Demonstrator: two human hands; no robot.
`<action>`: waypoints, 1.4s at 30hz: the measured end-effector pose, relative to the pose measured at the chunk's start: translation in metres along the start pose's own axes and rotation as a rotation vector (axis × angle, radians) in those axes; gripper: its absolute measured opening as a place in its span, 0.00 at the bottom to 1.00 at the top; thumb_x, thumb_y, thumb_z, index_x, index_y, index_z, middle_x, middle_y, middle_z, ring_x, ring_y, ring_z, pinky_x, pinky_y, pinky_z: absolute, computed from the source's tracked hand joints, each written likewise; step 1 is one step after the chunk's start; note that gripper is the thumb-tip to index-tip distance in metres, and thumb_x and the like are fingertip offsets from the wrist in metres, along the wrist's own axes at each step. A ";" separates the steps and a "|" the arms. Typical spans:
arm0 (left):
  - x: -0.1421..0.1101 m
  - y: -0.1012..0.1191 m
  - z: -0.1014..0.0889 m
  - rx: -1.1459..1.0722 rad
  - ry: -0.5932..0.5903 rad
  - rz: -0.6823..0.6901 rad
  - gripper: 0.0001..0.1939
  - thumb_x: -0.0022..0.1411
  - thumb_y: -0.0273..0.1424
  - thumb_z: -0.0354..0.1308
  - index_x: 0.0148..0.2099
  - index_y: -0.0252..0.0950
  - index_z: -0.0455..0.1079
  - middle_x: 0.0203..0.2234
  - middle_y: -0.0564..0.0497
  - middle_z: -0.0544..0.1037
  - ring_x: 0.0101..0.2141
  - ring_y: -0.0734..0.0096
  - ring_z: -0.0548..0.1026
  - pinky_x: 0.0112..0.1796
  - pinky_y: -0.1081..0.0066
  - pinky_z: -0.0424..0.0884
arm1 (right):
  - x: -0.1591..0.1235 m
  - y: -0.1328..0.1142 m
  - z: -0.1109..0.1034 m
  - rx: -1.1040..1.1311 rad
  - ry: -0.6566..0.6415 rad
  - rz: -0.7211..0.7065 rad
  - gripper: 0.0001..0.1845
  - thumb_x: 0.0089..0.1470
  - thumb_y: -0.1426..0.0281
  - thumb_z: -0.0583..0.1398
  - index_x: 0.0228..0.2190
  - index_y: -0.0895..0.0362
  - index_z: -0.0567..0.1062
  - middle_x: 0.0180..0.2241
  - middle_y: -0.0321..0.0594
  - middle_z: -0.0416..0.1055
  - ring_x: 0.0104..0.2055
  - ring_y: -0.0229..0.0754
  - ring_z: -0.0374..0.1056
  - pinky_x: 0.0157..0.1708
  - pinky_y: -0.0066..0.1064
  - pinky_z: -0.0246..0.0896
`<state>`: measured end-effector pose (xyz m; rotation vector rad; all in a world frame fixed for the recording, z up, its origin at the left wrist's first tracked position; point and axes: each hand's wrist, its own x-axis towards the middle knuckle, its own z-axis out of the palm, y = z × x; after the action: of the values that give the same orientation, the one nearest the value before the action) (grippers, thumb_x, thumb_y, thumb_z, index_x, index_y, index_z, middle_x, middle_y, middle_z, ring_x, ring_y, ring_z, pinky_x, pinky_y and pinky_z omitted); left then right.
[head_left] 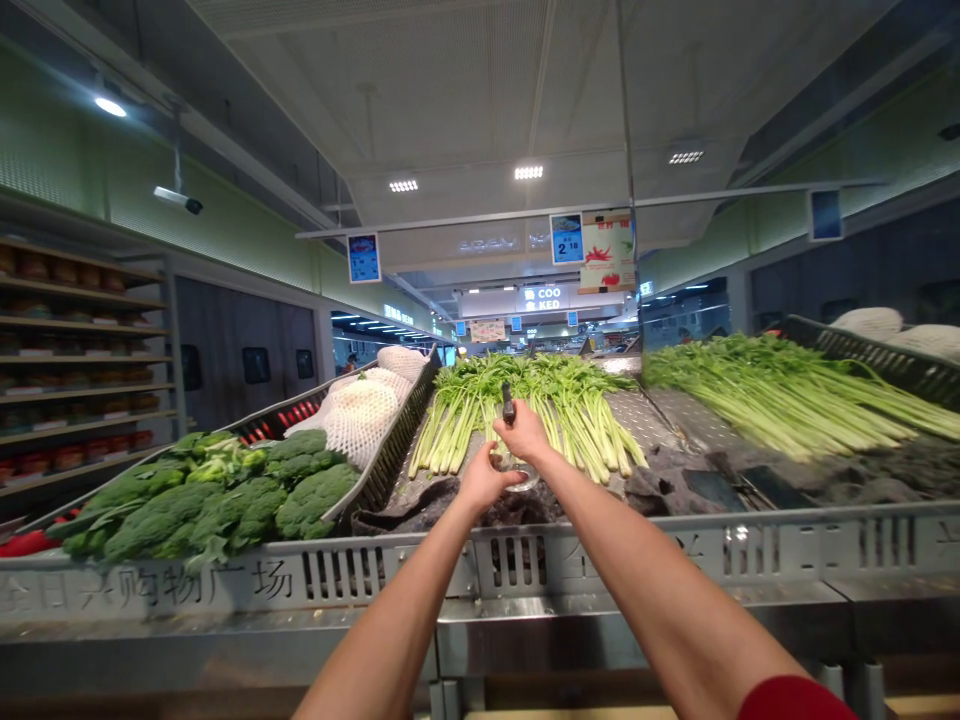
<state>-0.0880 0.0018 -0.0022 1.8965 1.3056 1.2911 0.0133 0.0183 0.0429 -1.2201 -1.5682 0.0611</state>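
Observation:
My right hand (523,434) grips the upper part of a spray bottle with a dark nozzle (508,408). Lower down, my left hand (482,482) is closed about the clear body (523,478) of the same bottle; my hands hide part of it. The nozzle points forward, toward bunches of celery (454,425) with pale stalks and leafy tops. These lie side by side on a sloped dark metal surface (631,410), leaves at the far end. Dark crumpled cloth (427,508) lies along the near edge, under and beside my hands.
Broccoli (247,510) and net-wrapped vegetables (360,410) fill the black-sided crate to the left. A slotted grey front rail (375,570) runs across the stand. At right, a mirror-like panel shows more celery (772,400). Price signs (566,239) hang overhead; stocked shelves (82,360) stand far left.

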 end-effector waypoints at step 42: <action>-0.033 -0.051 -0.063 0.157 0.011 0.002 0.30 0.34 0.33 0.62 0.43 0.31 0.62 0.27 0.51 0.72 0.29 0.68 0.69 0.31 0.71 0.63 | -0.038 -0.032 0.074 0.049 -0.165 -0.059 0.18 0.40 0.64 0.55 0.36 0.55 0.63 0.26 0.34 0.65 0.27 0.36 0.60 0.25 0.26 0.50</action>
<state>-0.1700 -0.0132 -0.0298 1.9982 1.4491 1.2338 -0.0682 0.0155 0.0058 -1.1534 -1.7348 0.1650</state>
